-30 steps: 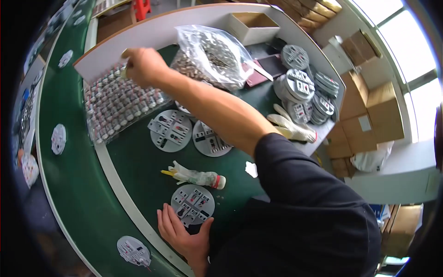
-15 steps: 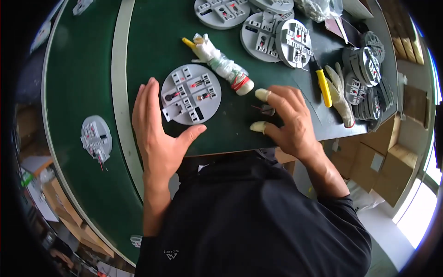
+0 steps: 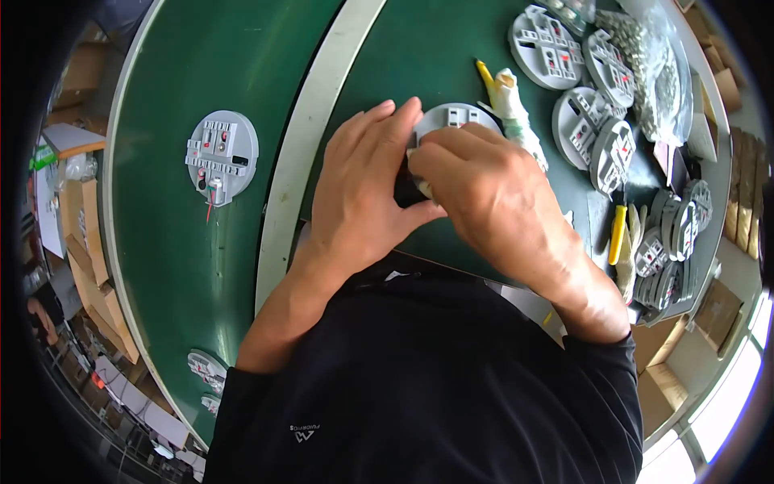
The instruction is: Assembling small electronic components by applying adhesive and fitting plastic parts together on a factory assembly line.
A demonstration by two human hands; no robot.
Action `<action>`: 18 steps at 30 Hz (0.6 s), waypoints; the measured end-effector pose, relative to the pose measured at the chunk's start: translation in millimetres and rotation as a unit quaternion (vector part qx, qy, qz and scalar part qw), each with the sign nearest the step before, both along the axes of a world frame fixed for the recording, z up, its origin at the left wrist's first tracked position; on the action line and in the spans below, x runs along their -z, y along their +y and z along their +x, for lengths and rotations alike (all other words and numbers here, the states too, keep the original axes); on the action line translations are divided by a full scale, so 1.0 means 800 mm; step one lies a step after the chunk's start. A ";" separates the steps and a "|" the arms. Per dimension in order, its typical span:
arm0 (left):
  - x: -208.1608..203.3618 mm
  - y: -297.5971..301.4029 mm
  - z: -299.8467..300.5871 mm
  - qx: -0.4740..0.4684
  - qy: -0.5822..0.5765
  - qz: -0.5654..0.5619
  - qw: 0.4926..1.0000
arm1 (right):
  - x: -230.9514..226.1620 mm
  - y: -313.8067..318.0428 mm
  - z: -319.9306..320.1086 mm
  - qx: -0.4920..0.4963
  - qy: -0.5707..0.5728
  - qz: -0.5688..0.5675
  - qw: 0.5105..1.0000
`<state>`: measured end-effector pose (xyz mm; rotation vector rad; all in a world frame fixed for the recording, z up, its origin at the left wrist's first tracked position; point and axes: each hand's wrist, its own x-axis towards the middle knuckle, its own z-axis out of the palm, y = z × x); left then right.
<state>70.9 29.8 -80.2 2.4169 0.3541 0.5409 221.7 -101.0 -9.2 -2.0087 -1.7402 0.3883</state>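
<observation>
A round grey plastic base with raised slots lies on the green bench, mostly covered by my hands. My left hand stands along its left side, fingers stretched and thumb reaching toward the near edge. Over the base is my right hand, its fingers pinched downward. Whatever sits between those fingertips is hidden. Just beyond the right hand lies a tool wrapped in white material, with a yellow end sticking out.
Several similar bases are grouped at the far right, beside a clear bag of small parts. A yellow-handled tool and a glove lie near a further stack. Another base rests beyond the pale rail at left.
My right hand has moved left from the small part on the bench to over the base, its fingers closing. The view has shifted, with the bench items now farther right.
</observation>
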 end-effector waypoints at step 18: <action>0.005 0.003 -0.001 -0.023 -0.006 -0.027 0.999 | 0.004 -0.025 0.009 0.068 0.066 0.074 0.993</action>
